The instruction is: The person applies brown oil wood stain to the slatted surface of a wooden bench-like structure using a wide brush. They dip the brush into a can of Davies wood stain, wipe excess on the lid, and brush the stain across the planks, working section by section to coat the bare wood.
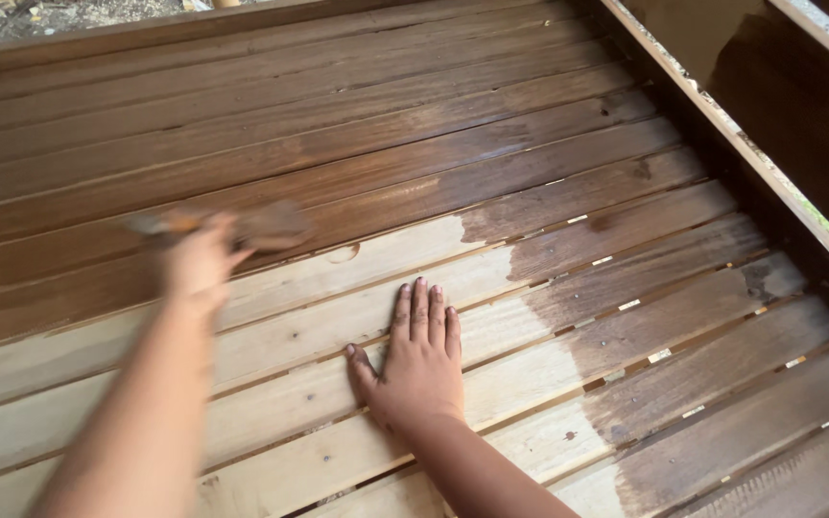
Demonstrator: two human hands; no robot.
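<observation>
Head view, slatted wooden panel under stain. Your left hand, at about 9 o'clock from the frame's centre, is smeared by motion; its fingers are curled shut around the handle of what appears to be a paintbrush, though the blur leaves the tool's outline uncertain. The brush head lies at 3 o'clock from that hand, touching the slatted panel on the border between the dark stained slats toward 12 o'clock and the pale bare slats toward 7 o'clock. Your right hand, near 6 o'clock of centre, lies flat and empty, palm down, fingers together and pointing to 12 o'clock, thumb spread to 9 o'clock, pressed on a pale slat well apart from the brush. Stained wood resumes at 3 o'clock of this hand. A pale-edged wooden frame rail runs diagonally along the panel's right side, from 12 toward 4 o'clock.
</observation>
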